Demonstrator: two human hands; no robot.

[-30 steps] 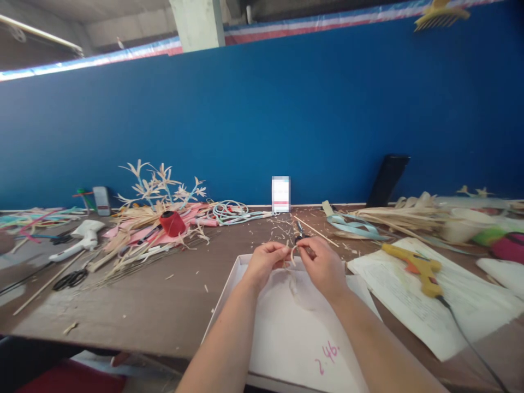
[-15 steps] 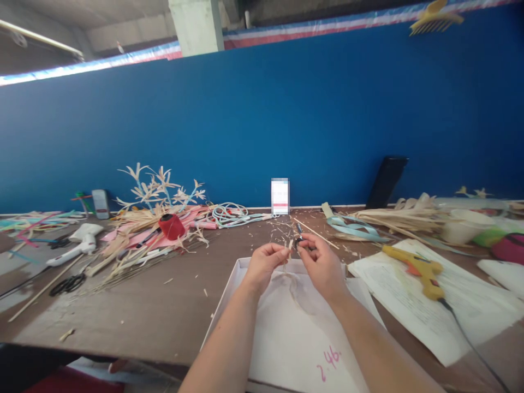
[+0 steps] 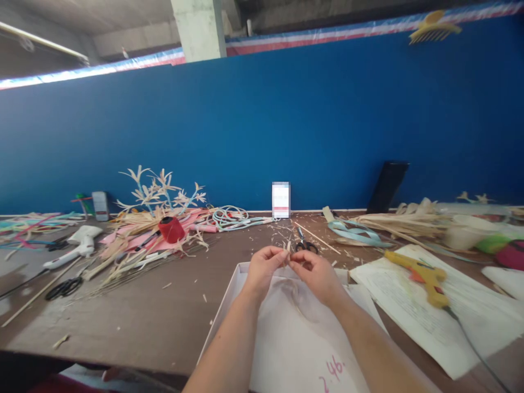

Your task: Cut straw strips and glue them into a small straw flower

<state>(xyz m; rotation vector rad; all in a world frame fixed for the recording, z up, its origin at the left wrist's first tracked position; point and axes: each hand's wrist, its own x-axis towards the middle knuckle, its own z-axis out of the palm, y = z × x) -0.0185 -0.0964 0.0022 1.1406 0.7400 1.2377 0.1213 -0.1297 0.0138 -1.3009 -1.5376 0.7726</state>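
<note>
My left hand (image 3: 262,271) pinches a small straw-coloured strip (image 3: 289,248) between thumb and fingertips. Its upper end sticks up above my fingers, and the rest is mostly hidden. My right hand (image 3: 316,274) meets it from the other side, fingertips closed on the same strip. Just beyond my right hand a pair of black-handled scissors (image 3: 306,246) lies on the table, blades pointing away. Below both hands is a shallow white box (image 3: 301,338) with pink handwriting, and a thin pale fibre (image 3: 301,310) curves across it.
On the left lie a red thread spool (image 3: 171,230), dried-leaf flowers (image 3: 149,192), a white glue gun (image 3: 82,245) and other scissors (image 3: 63,288). A yellow glue gun (image 3: 429,278) rests on papers at right. Behind stand a phone (image 3: 281,200) and a blue partition (image 3: 286,120).
My right hand has let go of the scissors, which now lie on the table. Its fingers have come in to the strip beside my left fingertips.
</note>
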